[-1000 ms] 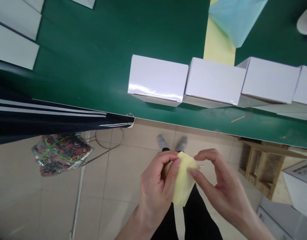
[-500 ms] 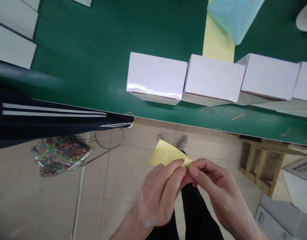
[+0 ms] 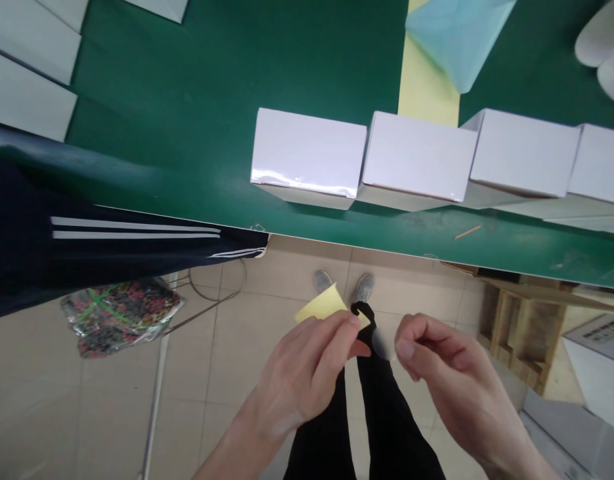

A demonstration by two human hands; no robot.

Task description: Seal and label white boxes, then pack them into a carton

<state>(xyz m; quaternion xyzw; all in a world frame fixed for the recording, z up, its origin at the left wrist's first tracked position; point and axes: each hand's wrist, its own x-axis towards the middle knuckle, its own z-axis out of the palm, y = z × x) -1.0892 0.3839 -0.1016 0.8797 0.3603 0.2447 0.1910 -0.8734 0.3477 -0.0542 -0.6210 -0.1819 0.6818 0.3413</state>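
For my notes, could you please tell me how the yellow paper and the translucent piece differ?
The yellow paper shows straight edges; the translucent piece, blurred, looks rounded. The paper is in the left hand; the piece is at the right hand. Both are off the green table.

We see only part of the yellow paper (image 3: pixel 323 306), because the left hand (image 3: pixel 309 373) hides the rest. The small clear disc (image 3: pixel 381 343) that the right hand (image 3: pixel 447 377) pinches is too blurry for us to make out. The top edge cuts off the blue sheet (image 3: pixel 459 43). We can't read the tiny print (image 3: pixel 607 331) on the carton (image 3: pixel 599 373).
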